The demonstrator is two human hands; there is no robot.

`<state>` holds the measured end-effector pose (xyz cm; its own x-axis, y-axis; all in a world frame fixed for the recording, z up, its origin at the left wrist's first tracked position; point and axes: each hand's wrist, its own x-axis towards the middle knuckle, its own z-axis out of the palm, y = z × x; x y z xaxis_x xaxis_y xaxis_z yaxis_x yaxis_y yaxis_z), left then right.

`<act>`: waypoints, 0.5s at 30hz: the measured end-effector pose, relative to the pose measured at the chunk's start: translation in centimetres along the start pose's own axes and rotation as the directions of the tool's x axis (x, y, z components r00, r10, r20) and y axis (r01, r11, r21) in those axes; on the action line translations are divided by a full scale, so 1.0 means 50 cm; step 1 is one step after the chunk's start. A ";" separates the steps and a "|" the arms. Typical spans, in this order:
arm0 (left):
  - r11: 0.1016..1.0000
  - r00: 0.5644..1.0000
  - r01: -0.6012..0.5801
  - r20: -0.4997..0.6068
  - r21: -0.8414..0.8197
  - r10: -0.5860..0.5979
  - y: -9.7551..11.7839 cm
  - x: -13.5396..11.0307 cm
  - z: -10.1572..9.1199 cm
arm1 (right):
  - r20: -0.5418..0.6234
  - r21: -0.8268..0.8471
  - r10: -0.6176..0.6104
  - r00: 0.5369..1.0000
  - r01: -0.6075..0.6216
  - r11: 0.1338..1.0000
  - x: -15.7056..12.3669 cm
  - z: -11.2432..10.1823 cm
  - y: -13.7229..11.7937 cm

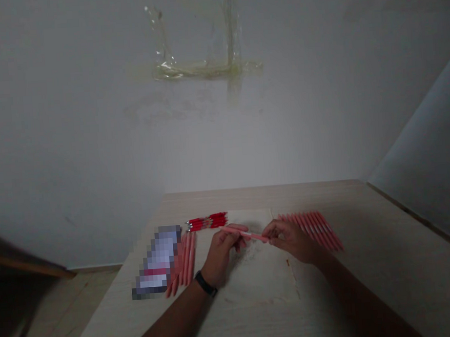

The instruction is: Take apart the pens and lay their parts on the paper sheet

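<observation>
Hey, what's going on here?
A person is holding a pink pen in both hands, left hand and right hand, above a pale sheet on a wooden table. A row of pink pens lies to the right. More pink pens and a bunch of red pens lie to the left.

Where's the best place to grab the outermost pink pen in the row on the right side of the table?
Pinch the outermost pink pen near its end closest to you, coming from above and the outer side with your right hand. The pens lie flat and close together, so that open side should keep your fingers off its neighbours.
</observation>
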<state>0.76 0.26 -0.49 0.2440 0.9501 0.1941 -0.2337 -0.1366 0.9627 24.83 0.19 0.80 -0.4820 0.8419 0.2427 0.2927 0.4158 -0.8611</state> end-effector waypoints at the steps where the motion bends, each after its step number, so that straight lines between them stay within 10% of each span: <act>1: 1.000 1.000 -0.006 0.008 0.013 0.006 0.001 0.000 0.000 | 0.014 0.016 0.000 1.000 -0.001 1.000 -0.001 0.000 -0.004; 9: 0.997 0.986 -0.021 0.166 0.081 0.007 0.001 -0.003 0.002 | 0.131 0.126 0.111 0.985 -0.127 0.984 -0.004 0.013 -0.010; 15: 0.777 0.972 -0.168 0.234 0.607 0.027 -0.007 -0.009 -0.006 | 0.124 0.013 0.153 0.980 -0.155 0.988 -0.010 0.009 0.010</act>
<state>0.47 -0.03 -0.95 0.4508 0.8543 0.2588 0.3489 -0.4354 0.8299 24.86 -0.20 0.04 -0.5305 0.8461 0.0510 0.3536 0.2755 -0.8939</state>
